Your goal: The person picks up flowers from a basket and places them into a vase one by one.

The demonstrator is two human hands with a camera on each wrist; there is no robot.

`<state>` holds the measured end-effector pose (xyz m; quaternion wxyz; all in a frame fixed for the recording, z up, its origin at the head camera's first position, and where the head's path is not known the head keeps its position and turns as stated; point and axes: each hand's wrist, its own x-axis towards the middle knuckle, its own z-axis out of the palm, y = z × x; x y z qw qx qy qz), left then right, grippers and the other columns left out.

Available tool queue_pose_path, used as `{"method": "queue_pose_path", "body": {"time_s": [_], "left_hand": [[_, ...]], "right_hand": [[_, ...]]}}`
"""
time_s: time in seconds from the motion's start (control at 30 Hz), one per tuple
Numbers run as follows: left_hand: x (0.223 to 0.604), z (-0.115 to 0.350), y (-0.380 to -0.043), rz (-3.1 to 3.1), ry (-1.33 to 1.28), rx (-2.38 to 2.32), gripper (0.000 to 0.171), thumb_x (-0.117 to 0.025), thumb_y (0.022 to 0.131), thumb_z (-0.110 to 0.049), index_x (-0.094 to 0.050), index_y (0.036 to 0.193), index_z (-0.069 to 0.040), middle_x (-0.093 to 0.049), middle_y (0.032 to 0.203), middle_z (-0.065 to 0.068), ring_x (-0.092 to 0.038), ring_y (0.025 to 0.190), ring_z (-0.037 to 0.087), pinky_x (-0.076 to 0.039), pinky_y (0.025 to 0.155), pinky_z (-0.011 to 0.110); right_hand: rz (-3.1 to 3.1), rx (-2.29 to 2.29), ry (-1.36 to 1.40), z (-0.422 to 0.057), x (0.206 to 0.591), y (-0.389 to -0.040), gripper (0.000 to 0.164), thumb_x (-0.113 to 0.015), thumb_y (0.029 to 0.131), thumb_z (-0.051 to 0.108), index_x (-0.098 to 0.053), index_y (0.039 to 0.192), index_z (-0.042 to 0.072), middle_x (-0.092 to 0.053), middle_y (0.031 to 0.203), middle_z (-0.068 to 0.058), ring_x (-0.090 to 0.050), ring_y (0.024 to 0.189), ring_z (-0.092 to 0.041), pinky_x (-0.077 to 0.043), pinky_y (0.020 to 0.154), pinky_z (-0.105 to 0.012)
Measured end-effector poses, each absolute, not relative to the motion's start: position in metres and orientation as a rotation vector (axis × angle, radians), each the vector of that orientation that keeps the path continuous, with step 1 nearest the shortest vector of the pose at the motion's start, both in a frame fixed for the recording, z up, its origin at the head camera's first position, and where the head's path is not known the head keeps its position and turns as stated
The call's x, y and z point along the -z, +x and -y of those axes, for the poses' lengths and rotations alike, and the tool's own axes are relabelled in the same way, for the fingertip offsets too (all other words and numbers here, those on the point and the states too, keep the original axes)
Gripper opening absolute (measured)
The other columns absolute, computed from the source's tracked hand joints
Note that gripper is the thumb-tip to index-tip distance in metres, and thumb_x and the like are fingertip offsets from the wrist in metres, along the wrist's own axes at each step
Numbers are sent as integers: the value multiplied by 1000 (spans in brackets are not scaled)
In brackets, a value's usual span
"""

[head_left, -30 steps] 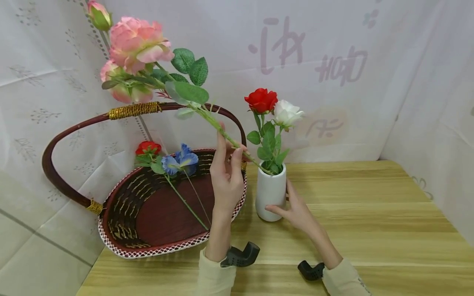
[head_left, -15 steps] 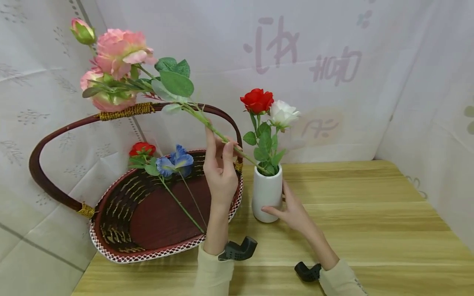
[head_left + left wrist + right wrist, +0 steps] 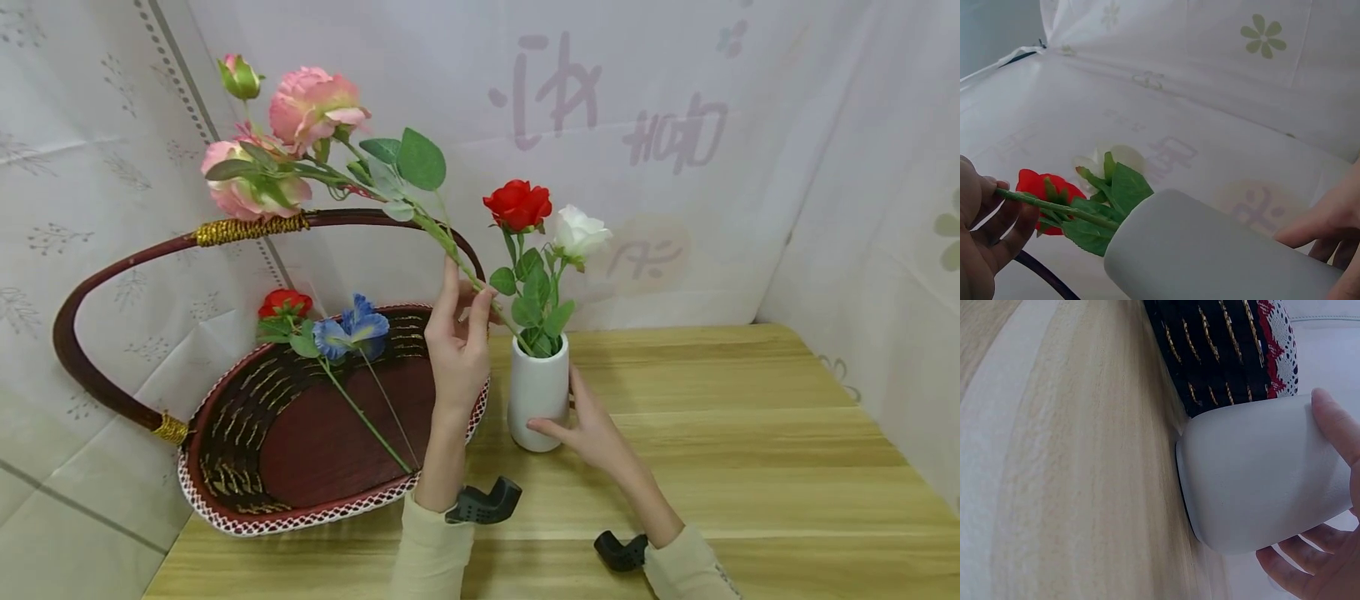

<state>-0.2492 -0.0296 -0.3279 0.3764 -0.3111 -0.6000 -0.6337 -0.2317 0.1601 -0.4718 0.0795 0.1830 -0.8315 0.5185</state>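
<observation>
My left hand [image 3: 459, 354] pinches the green stem of a pink peony spray [image 3: 318, 112] between thumb and fingers. The spray leans up to the left, bearing two large blooms and a bud. Its lower stem end sits inside the mouth of a white vase [image 3: 538, 400], as the left wrist view also shows the stem [image 3: 1054, 205] entering there. A red rose [image 3: 517, 206] and a white rose [image 3: 580, 233] stand in that vase. My right hand [image 3: 592, 429] grips the vase low on its right side, thumb [image 3: 1335, 425] in front. The vase stands upright on the table.
Left of the vase is a dark red woven basket [image 3: 330, 504] with a tall arched handle [image 3: 78, 304]. Another red rose [image 3: 285, 302] and a blue iris [image 3: 352, 329] lie across it. White printed cloth [image 3: 675, 83] hangs behind the wooden table [image 3: 750, 467].
The peony spray first swung left and lower, then came back right and now stands steeper, with its leaves turned. The left hand moved slightly right again. The right hand stays on the vase.
</observation>
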Motion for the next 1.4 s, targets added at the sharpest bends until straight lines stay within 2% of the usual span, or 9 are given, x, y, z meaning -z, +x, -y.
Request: {"method": "queue_pose_path", "body": {"time_s": [0.37,0.6,0.67,0.77,0.9,1.0,1.13,1.4], "left_hand": [[334,29,-253,1630,-810,1656,63,-59,98,8,-32,155,2,-65,100,24,-65,77,35,-62,69,33],[340,28,-257,1680,-839,1668,60,-61,98,5,-36,153,5,-66,98,23,-67,77,35,-61,69,32],[340,27,-257,1683,-834,1683,57,-61,99,4,-40,152,3,-66,99,23,-67,78,34,-61,69,32],[341,26,-256,1695,-813,1704,51,-62,99,3,-48,147,1,-65,101,23,-66,81,33,-61,70,32],[343,24,-255,1714,-778,1713,43,-63,96,7,-55,138,4,-66,103,23,-66,87,34,-60,76,30],[343,23,-255,1724,-766,1727,41,-65,94,9,-56,134,6,-66,101,24,-66,88,32,-58,77,27],[344,23,-255,1718,-758,1760,37,-65,95,7,-58,131,6,-65,98,23,-65,84,31,-58,73,26],[344,24,-256,1684,-775,1718,25,-57,104,-6,-59,125,7,-67,89,21,-67,73,33,-61,66,36]], "right_hand": [[2498,-1575,537,-158,470,-231,108,-83,85,38,-10,163,24,-38,157,-9,-42,139,-28,-46,104,-56],[2494,-1591,525,-158,468,-230,109,-85,84,28,-11,163,18,-37,157,-13,-42,139,-32,-45,104,-58],[2492,-1581,527,-158,468,-230,109,-85,84,28,-11,163,18,-38,156,-13,-43,138,-31,-46,104,-57],[2503,-1573,518,-155,456,-223,106,-85,85,22,-13,162,11,-39,155,-17,-44,137,-35,-46,103,-57],[2510,-1574,504,-154,455,-223,105,-84,85,18,-13,162,7,-39,154,-20,-43,137,-38,-45,103,-59],[2506,-1572,504,-157,468,-230,107,-85,85,23,-12,163,14,-38,156,-16,-43,138,-35,-45,103,-59],[2498,-1564,526,-158,469,-230,106,-84,85,28,-12,163,16,-40,154,-14,-44,137,-32,-46,103,-57],[2496,-1567,529,-159,468,-229,108,-83,85,37,-11,163,21,-38,157,-12,-43,139,-31,-46,104,-57]]}}
